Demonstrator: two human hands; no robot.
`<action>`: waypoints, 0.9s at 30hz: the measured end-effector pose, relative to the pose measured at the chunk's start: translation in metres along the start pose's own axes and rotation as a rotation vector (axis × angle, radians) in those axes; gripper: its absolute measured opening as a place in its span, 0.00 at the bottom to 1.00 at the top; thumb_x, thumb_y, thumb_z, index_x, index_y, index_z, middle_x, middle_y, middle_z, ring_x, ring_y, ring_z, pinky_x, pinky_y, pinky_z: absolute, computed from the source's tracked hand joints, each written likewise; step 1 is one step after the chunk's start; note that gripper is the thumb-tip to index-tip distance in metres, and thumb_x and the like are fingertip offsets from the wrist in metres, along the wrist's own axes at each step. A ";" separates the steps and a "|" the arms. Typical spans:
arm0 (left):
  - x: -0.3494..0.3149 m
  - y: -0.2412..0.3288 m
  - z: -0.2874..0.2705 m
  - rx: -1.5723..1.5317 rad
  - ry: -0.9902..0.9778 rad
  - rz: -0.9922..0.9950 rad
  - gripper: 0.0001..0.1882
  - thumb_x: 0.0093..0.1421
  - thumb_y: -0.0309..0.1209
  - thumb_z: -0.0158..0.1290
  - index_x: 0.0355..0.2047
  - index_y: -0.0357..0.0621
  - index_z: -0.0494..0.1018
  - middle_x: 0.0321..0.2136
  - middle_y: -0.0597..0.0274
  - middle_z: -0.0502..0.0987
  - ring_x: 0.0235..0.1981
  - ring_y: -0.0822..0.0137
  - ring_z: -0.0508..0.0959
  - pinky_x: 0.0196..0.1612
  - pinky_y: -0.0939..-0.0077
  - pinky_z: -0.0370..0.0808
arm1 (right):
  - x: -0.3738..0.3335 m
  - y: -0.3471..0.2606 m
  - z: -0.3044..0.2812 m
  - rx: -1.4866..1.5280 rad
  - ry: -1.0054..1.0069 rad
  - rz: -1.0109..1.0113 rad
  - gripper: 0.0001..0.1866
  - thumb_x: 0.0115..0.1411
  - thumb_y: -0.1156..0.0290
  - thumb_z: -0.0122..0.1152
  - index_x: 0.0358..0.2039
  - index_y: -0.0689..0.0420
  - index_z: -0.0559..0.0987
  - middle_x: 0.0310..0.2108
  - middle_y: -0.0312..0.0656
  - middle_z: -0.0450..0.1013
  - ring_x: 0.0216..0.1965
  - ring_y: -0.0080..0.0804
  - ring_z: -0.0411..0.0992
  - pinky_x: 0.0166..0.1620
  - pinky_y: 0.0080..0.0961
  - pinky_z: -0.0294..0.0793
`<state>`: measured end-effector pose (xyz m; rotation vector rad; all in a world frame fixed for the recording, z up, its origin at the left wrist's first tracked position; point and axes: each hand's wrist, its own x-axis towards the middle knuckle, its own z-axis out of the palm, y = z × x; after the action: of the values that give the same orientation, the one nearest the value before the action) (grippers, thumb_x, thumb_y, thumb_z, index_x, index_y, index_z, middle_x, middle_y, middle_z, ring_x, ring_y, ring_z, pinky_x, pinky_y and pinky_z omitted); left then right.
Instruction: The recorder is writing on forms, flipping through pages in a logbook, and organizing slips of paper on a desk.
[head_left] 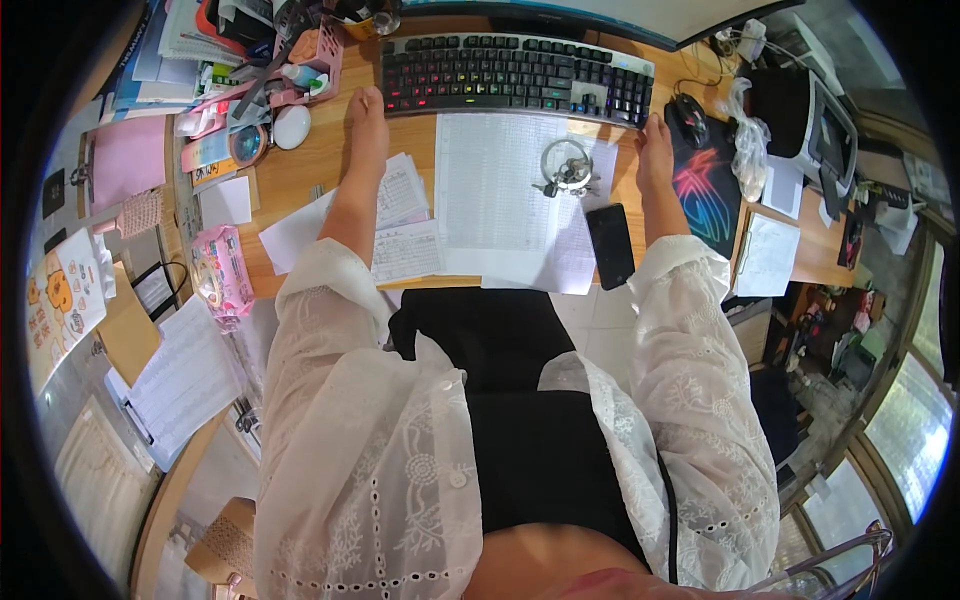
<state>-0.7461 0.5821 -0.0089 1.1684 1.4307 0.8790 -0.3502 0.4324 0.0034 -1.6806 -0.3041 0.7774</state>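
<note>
A black keyboard (pixel 480 80) with coloured backlit keys and a pale frame lies across the far part of the desk. At its left end is my left hand (pixel 368 125), closed against the edge with the thumb side up. My right hand (pixel 655 152) holds the lower right corner in the same way; the fingers of both hands are partly hidden. Between my forearms lie printed sheets (pixel 480 200), with a ring of keys (pixel 567 168) on top. A black phone (pixel 610 245) rests by the sheets' right side, close to my right forearm.
A monitor (pixel 600 18) stands behind the keyboard. On the right are a mouse (pixel 691 118) on a dark patterned mouse pad (pixel 708 190), a plastic bag (pixel 750 150), a printer (pixel 800 120) and a clipboard (pixel 767 255). Leftward sit a pink basket (pixel 325 60) and a pink wipes pack (pixel 222 270).
</note>
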 end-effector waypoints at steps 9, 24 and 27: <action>-0.184 0.013 0.047 0.944 -0.530 0.570 0.36 0.50 0.40 0.60 0.57 0.39 0.63 0.59 0.44 0.61 0.63 0.46 0.57 0.64 0.49 0.51 | -0.188 0.017 -0.062 -1.370 -0.239 -0.503 0.42 0.48 0.61 0.69 0.62 0.51 0.60 0.59 0.57 0.57 0.56 0.58 0.59 0.57 0.45 0.60; -0.245 -0.029 0.044 1.052 -0.659 0.596 0.49 0.38 0.38 0.68 0.61 0.42 0.58 0.64 0.51 0.54 0.65 0.51 0.54 0.62 0.57 0.57 | -0.128 0.035 -0.047 -1.319 -0.144 -0.780 0.37 0.45 0.61 0.70 0.57 0.45 0.67 0.60 0.44 0.59 0.59 0.51 0.57 0.59 0.46 0.58; -0.251 -0.033 0.043 1.042 -0.633 0.614 0.47 0.38 0.37 0.67 0.60 0.44 0.60 0.63 0.52 0.55 0.64 0.53 0.56 0.59 0.59 0.60 | -0.141 0.027 -0.011 -1.307 -0.349 -0.877 0.31 0.48 0.62 0.68 0.55 0.45 0.70 0.60 0.40 0.61 0.58 0.49 0.59 0.56 0.44 0.62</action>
<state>-0.7153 0.3292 0.0184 2.4790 0.9559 0.0060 -0.4538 0.3340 0.0250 -2.1976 -1.9592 0.1063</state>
